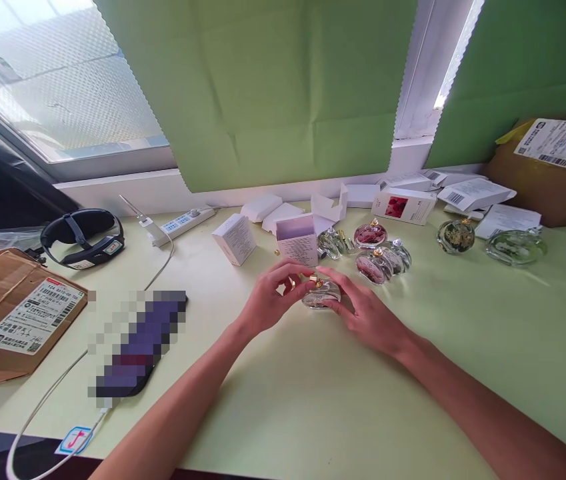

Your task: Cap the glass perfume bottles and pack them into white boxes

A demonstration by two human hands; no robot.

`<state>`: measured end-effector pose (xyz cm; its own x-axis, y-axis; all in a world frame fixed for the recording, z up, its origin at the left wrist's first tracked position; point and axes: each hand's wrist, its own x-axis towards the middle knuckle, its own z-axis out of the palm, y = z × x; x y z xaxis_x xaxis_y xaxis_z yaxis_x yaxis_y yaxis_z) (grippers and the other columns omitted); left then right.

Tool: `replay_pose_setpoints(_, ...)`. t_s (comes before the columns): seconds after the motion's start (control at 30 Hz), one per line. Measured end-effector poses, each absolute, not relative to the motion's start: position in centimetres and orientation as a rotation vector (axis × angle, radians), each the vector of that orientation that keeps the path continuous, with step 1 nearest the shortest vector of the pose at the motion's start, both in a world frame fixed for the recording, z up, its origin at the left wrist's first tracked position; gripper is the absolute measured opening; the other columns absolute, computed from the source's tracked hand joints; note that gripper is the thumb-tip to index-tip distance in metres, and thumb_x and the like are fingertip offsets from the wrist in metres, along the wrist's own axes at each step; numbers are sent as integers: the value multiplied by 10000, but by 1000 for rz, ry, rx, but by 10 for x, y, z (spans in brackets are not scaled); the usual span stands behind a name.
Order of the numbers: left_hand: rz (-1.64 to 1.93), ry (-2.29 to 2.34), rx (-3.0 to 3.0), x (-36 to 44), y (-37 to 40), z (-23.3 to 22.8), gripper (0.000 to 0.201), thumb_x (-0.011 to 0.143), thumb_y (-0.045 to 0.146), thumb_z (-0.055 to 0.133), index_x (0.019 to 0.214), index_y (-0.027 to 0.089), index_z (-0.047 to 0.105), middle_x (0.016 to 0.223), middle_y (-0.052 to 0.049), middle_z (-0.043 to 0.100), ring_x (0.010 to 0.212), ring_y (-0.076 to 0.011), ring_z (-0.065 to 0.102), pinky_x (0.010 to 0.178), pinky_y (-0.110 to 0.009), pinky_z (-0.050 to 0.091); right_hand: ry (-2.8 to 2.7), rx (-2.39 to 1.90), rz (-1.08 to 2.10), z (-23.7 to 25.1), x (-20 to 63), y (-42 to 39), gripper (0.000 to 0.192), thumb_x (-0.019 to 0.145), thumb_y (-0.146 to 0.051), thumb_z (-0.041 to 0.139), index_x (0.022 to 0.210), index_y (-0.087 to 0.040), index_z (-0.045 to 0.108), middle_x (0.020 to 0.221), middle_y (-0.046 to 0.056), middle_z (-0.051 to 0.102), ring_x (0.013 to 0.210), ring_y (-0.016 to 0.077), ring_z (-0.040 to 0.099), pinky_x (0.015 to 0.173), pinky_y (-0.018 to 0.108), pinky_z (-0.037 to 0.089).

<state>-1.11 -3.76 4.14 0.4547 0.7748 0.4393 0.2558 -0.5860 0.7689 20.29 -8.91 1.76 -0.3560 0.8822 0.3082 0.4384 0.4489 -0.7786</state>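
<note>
Resting on the pale green worktop [313, 400] near its middle, a small clear glass bottle [321, 294] with a gold cap sits between both hands. The left hand [269, 300] has its fingers [297, 269] curled around the bottle's cap and left side, grasping it; the right hand [363, 310] lies against its right side, fingers [335, 275] touching the glass. Just behind the bottle stands an open white box [297, 240], with a closed white box [233, 239] beside it. Further pink-tinted bottles [377, 257] cluster toward the far edge, and two greenish ones [487, 241] lie well apart toward the far right corner. A cardboard parcel [13, 317] sits at the left edge, a power strip [183, 221] along the far edge.
</note>
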Motion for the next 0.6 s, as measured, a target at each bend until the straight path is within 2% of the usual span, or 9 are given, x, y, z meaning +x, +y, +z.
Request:
replay_pose_setpoints(0.23, 1132, 853, 2078, -5, -43, 42, 153, 902, 233, 679, 1045, 231, 732, 988, -48, 686, 731, -94, 588, 577, -229, 456, -1978, -1101, 767, 20, 202, -90, 566, 1020, -284, 471, 1535, -416, 276, 1443, 3, 562, 1199, 211, 617, 976, 410, 540)
replay_pose_setpoints(0.37, 1158, 884, 2067, -2, -45, 41, 177, 899, 234, 683, 1070, 244, 724, 975, -39, 702, 742, -101, 591, 592, -244, 445, -1980, -1100, 788, 20, 202, -90, 598, 1024, -315, 458, 1555, -444, 215, 1459, 8, 550, 1267, 227, 580, 1010, 451, 523)
replay_pose_setpoints(0.5, 1216, 898, 2065, -2, -45, 41, 172, 889, 218, 690, 1057, 248, 720, 940, -26, 701, 757, -105, 597, 610, -250, 447, -1916, -1133, 855, 17, 204, -90, 662, 987, -390, 530, 1561, -434, 202, 1485, 36, 516, 1313, 252, 540, 1013, 478, 524)
replay_pose_setpoints(0.6, 1234, 899, 2071, -4, -45, 42, 157, 884, 214, 691, 1038, 242, 710, 941, -22, 702, 761, -105, 597, 626, -253, 453, -1840, -1150, 863, 14, 205, -88, 688, 953, -427, 584, 1546, -420, 233, 1425, 42, 549, 1288, 247, 543, 993, 470, 538)
